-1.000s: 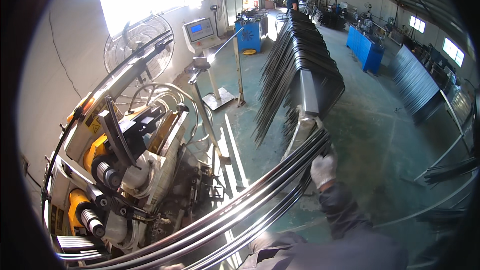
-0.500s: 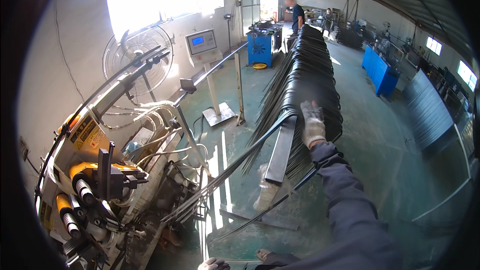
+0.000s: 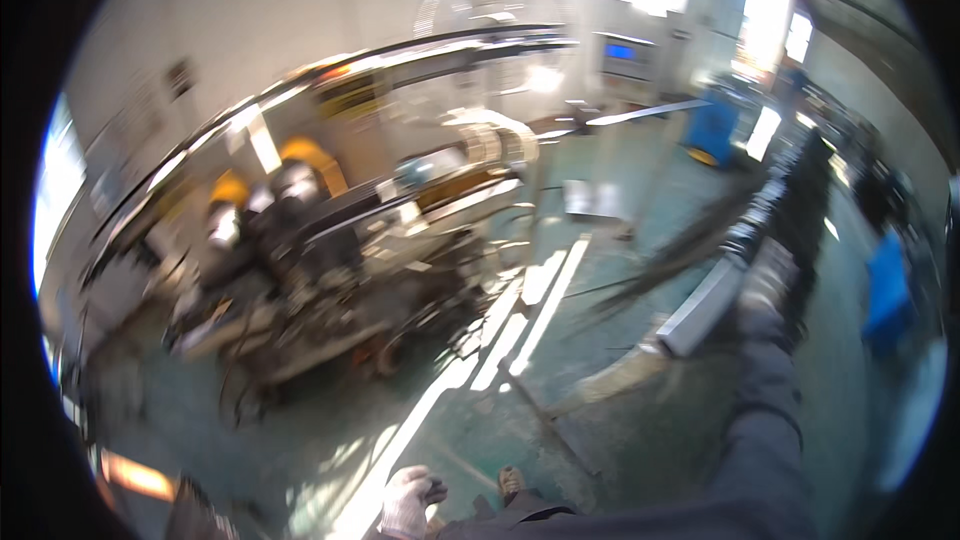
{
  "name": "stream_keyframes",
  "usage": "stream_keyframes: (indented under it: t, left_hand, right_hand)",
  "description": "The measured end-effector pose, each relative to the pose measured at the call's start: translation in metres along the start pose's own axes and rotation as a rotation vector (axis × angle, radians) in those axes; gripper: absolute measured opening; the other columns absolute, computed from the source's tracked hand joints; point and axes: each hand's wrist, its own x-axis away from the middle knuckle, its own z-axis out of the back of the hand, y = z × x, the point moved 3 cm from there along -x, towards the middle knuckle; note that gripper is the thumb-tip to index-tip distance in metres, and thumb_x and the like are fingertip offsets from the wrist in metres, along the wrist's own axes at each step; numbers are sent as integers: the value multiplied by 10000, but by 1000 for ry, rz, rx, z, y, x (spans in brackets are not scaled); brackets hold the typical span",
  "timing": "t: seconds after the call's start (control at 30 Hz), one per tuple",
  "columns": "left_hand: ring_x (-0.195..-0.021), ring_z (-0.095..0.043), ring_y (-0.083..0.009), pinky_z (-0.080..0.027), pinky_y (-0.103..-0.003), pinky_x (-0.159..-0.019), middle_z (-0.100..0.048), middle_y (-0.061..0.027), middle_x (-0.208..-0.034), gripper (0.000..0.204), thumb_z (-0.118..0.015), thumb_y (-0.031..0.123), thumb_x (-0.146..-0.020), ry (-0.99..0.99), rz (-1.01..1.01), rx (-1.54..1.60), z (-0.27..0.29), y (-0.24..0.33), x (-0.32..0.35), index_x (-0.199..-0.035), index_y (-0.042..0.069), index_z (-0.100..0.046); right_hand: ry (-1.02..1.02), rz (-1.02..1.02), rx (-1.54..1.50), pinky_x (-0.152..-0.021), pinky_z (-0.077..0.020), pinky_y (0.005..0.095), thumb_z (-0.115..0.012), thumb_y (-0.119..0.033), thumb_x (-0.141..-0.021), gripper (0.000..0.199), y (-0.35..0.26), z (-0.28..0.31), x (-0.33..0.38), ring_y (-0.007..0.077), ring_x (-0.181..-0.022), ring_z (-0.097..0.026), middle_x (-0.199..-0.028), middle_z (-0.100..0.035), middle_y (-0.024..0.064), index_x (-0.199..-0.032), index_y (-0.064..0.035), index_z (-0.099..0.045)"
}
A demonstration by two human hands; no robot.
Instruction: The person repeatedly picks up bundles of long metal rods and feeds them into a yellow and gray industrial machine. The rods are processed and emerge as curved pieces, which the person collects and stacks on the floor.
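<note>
Item: long metal strip (image 3: pixel 700 305), pale grey, flat-faced, with a squared end showing. It is hanging at a slant just below my right hand (image 3: pixel 770 275), beside the dark stack of curved metal strips (image 3: pixel 800 190) standing on the floor at the right. The view is blurring, so I cannot tell whether the strip is touching the stack.

Grip, right: my gloved hand is reaching out at arm's length, dark sleeve behind it, and seems to be closing on the strip's upper part; the blur is keeping me from saying how tightly the fingers are wrapping it.

Grip, left: my left hand (image 3: pixel 408 502), in a light glove, is hanging low by my body, fingers curling in, holding nothing I can make out.

Handling note, as I am judging it: a strip this long is going to swing and flex, so I am wanting a firm hold well along its length, the free end kept clear of the stack and the floor stand (image 3: pixel 545 410), and the second hand brought up for support.

Materials about it: green painted floor (image 3: pixel 640 440), smooth, carrying bright bars of sunlight; a bending machine (image 3: pixel 330 250) at the left, with dark rollers, yellow housings and a long curved rail overhead; a blue cabinet (image 3: pixel 715 130) in the distance; a small control screen (image 3: pixel 620 52) glowing blue.
</note>
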Motion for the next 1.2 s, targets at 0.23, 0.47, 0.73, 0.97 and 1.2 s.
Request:
stream_keyframes:
  t: [0.23,0.47,0.73,0.97,1.2]
  left_hand:
    - [-816,-715,-217,-606,-355,-767,-729,-113,-952,114,-663,55,-1019,329,-239,281,172,-12,96,-1125,14,-676]
    - [-960,-810,-271,-687,-415,-860,-811,-152,-1112,230,-688,9,-1021,721,-522,444,381,-1,237,-1249,25,-717]
    - [-909,-649,-120,-550,-289,-845,-681,-2,-1023,180,-753,-45,-960,1256,-1049,-9,615,116,431,-1124,13,-709]
    - [-1099,-768,-358,-613,-430,-994,-790,-188,-1129,256,-745,40,-974,1997,-556,-842,757,177,517,-1225,-7,-723]
    - [-1135,-695,-444,-573,-541,-986,-734,-182,-1249,413,-678,95,-940,2158,-55,-1108,852,193,511,-1353,78,-690]
  right_hand:
    - [-262,-3,-898,-1224,-458,547,-578,-303,-1077,438,-156,200,329,382,-1427,-654,-1470,-715,243,-1430,-90,-726]
    - [-1349,533,-740,-1068,-569,473,-745,-286,-944,389,-284,345,597,384,-1238,-751,-1252,-807,236,-1238,-38,-808]
    - [-1065,1008,-1350,-911,-633,438,-783,-250,-930,398,-504,561,643,355,-984,-806,-1068,-822,221,-1254,-17,-787]
    - [-974,1393,-1313,-971,-632,472,-751,-292,-959,384,-597,856,673,402,-1058,-810,-1075,-839,201,-1281,-87,-790]
    - [-1031,1923,-1274,-1015,-608,465,-793,-324,-939,479,-718,1124,798,370,-1139,-784,-1186,-831,166,-1356,-90,-763]
